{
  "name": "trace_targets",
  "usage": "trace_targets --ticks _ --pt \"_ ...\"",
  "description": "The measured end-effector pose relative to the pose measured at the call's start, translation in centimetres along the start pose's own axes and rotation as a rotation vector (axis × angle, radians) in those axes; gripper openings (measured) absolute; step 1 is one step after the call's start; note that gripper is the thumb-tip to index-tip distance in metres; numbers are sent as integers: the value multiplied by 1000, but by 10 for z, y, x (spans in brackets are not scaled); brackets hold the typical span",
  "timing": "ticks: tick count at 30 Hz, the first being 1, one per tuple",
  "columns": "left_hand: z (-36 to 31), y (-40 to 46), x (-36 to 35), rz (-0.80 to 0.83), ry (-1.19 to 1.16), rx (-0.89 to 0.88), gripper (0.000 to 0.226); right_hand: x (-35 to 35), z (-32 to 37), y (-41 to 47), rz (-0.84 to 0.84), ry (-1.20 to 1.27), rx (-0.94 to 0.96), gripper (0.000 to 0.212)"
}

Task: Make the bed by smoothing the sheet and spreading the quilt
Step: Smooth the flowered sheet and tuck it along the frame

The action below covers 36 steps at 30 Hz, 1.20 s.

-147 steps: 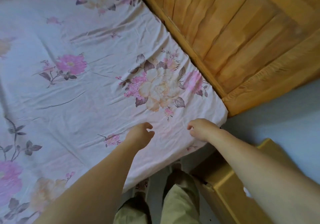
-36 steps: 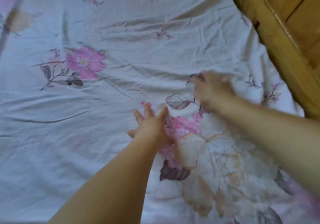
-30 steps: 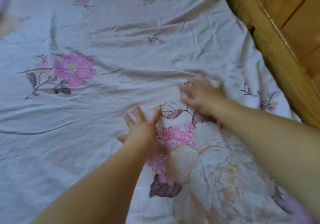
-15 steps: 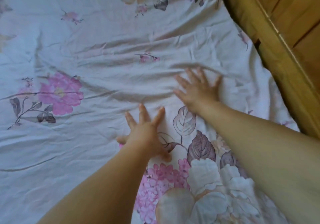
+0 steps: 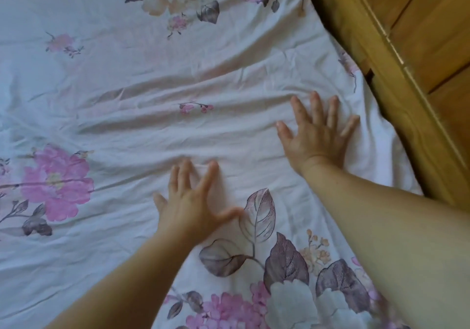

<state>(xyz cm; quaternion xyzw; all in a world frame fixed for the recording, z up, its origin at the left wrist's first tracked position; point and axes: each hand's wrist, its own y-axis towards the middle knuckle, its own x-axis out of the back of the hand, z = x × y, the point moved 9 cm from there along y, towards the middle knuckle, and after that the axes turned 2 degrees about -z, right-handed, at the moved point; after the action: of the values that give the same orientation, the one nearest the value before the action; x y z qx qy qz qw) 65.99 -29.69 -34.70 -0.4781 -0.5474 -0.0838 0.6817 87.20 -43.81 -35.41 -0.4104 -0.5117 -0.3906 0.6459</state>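
A white sheet [image 5: 132, 79] printed with pink and cream flowers and grey leaves covers the bed and fills most of the view. Long creases run across it from left to right, just beyond my fingers. My left hand [image 5: 193, 201] lies flat on the sheet at centre, fingers spread and straight. My right hand [image 5: 316, 135] presses flat on the sheet further away and to the right, fingers spread, near the sheet's right edge. No quilt is in view.
A wooden bed frame [image 5: 396, 79] with panelled boards runs diagonally along the right side, close to my right hand. The sheet bunches where it meets the wood.
Both flat hands have slid forward across the sheet, away from me, pushing the creases ahead. The large flower print has dropped toward the bottom of the view.
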Motion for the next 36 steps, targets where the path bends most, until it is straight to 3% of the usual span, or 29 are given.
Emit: trace_targets --ticks 4,9,14,20,24,27,31,34,36 --pt "-47 81 40 -55 -161 24 82 -2 -2 1 9 6 4 63" --pt "-128 160 87 -100 -192 -134 67 0 -1 1 -173 31 5 62" --pt "-179 207 125 -181 -157 -279 53 5 -1 -1 -215 8 17 58" --pt "-221 222 167 -426 -239 -249 45 4 -2 -1 -176 -21 45 57" --pt "-242 227 175 -420 -405 -161 54 3 -4 0 -175 -25 24 57" --pt "-243 240 177 -412 -452 -123 36 4 -4 0 -187 -36 28 57" --pt "-241 248 191 -481 -519 -159 32 6 -3 0 -206 -30 26 56" --pt "-259 244 201 -582 -558 -261 30 8 -3 -1 -227 -28 31 55" --pt "-270 247 191 -566 -547 -330 25 8 -3 -1 -233 -33 29 55"
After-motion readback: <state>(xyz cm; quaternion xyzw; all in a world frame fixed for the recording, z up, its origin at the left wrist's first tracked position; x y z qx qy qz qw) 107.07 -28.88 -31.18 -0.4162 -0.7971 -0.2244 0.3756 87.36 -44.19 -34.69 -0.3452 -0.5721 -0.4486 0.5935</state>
